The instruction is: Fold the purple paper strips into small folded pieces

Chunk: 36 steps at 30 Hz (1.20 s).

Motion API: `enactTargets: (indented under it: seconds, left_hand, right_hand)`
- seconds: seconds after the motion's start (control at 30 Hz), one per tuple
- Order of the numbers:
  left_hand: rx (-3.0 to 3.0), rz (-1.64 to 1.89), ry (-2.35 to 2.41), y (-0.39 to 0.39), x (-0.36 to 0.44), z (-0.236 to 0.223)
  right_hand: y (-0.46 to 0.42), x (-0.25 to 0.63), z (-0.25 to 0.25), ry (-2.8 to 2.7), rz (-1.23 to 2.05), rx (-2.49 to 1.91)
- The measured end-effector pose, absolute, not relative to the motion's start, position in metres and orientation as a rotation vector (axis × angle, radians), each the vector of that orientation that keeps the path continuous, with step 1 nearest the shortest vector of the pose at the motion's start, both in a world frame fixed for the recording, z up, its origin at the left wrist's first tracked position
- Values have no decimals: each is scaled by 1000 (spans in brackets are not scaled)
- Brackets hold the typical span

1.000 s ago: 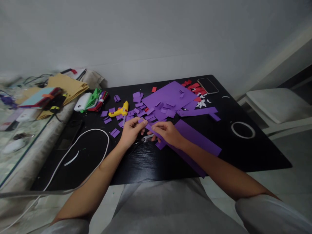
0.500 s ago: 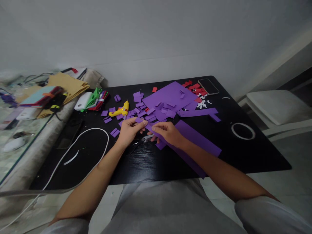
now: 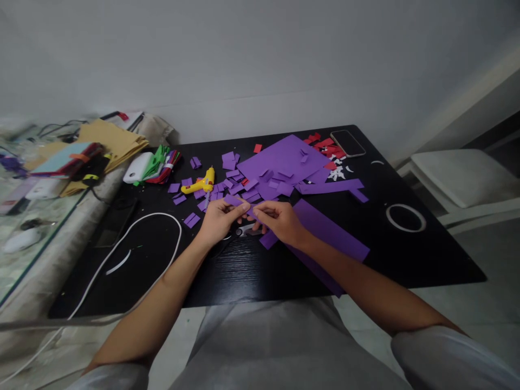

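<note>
A purple paper strip (image 3: 233,200) is pinched between my two hands above the middle of the table. My left hand (image 3: 219,219) grips its left part, thumb on top. My right hand (image 3: 282,221) is closed on its right part, with the fingertips close to the left thumb. Below the hands lies a pair of scissors (image 3: 245,231), partly covered by the fingers. A purple sheet (image 3: 325,225) rests under my right wrist and forearm. Beyond my hands are many small folded purple pieces (image 3: 251,184) and a yellow glue gun (image 3: 201,185).
A larger purple sheet (image 3: 284,154) lies at the back, near red scraps (image 3: 325,144), white scraps (image 3: 336,171) and a phone (image 3: 348,143). At right is a white ring (image 3: 405,218). A white cable (image 3: 122,246) loops at left, near green folded pieces (image 3: 157,165).
My left thumb has slid rightward along the strip, toward my right fingertips. Less of the strip shows between the hands. Both hands keep hold of it, and the surrounding things have stayed put.
</note>
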State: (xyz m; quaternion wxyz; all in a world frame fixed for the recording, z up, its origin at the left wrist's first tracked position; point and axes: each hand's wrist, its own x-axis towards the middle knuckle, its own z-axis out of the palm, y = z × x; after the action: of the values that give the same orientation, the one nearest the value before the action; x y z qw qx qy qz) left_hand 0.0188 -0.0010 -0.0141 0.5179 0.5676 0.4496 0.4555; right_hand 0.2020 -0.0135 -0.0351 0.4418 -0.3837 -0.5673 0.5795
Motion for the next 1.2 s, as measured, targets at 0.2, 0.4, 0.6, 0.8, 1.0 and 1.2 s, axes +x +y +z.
enactTargets:
  seconds: [0.2,0.4,0.6,0.8,1.0,1.2]
  left_hand:
    - [1389,1138,1132,1,15,-18]
    - [1382,1190,1114,-1,14,-21]
    - [1430,1060,1141,-2,17,-19]
    - [1474,1084,1129,-1,16,-17]
    - [1438,1225,1179,1,13,-19]
    - [1462,1121,1117,-1,14,-19]
  right_hand:
    - [-13,201,-31,-1300,1579,-979]
    - [-14,201,-30,-1290,1571,-981]
    - [-13,202,-33,-1338,1489,-968]
    - [-13,201,-34,-1328,1486,-974]
    - [-13,201,-33,-1277,1557,-994]
    - [-14,201,-34,-1319,1489,-984]
